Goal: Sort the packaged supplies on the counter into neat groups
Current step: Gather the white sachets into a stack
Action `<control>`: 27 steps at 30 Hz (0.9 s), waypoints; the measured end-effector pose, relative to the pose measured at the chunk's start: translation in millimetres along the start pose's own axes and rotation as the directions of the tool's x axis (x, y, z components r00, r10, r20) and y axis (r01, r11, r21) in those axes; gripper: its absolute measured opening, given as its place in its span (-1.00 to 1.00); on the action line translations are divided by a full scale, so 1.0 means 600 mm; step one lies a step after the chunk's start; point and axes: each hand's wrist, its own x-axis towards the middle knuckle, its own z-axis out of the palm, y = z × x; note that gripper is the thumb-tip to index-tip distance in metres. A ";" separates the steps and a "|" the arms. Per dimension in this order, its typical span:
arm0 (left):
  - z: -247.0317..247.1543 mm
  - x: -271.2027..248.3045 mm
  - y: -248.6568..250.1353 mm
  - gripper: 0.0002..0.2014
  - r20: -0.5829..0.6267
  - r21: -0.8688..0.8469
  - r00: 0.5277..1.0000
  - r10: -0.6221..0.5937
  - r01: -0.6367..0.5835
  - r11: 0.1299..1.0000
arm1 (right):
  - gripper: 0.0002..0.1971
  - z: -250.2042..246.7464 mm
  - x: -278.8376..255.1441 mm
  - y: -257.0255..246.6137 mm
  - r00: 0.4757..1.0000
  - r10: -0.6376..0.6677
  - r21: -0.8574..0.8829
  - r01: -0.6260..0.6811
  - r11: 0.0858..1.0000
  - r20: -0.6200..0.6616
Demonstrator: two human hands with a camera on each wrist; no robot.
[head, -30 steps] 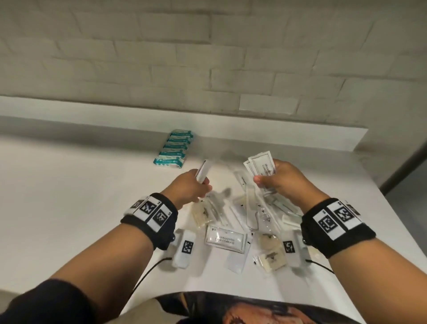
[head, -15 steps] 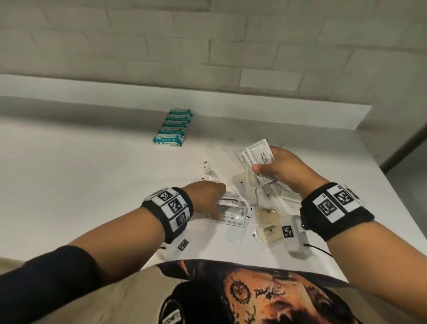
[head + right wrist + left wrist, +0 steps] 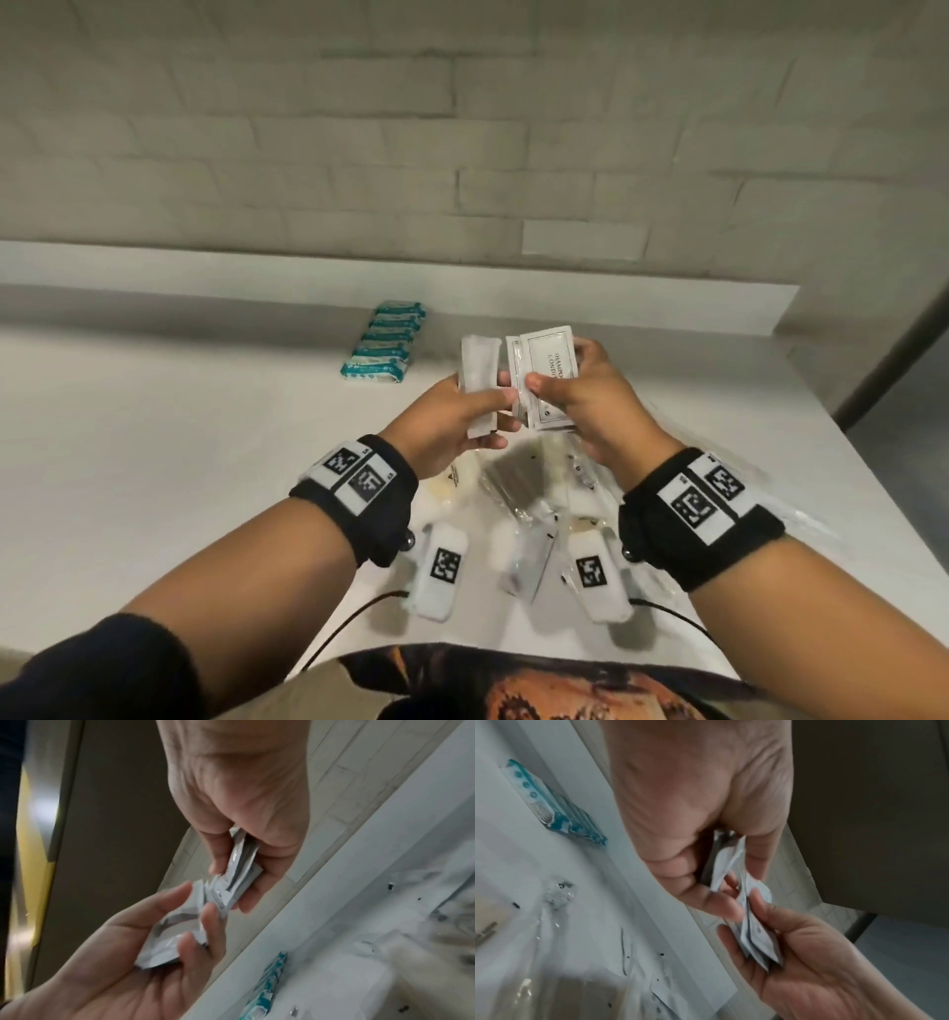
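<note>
**Two hands, white sachets held above the counter**

My left hand [image 3: 452, 416] pinches one white sachet [image 3: 478, 380] between thumb and curled fingers, holding it upright. Touching its right edge, my right hand [image 3: 590, 406] grips a small stack of printed sachets [image 3: 547, 380], thumb on the front, fingers curled behind. Both hands are raised over the white counter [image 3: 154, 437]. Straight below the held sachets, a loose heap of clear packets [image 3: 518, 493] lies on the counter, blurred. Left of the held sachets and farther back, near the counter's raised back edge, a neat row of teal-and-white packs [image 3: 384, 344] sits apart from the heap.
</note>
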 end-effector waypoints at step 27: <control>-0.043 0.004 0.036 -0.76 -0.278 -0.036 0.945 0.173 -0.190 0.981 | -0.66 -0.067 -0.019 -0.009 0.963 -0.099 -0.367 0.189 0.911 0.250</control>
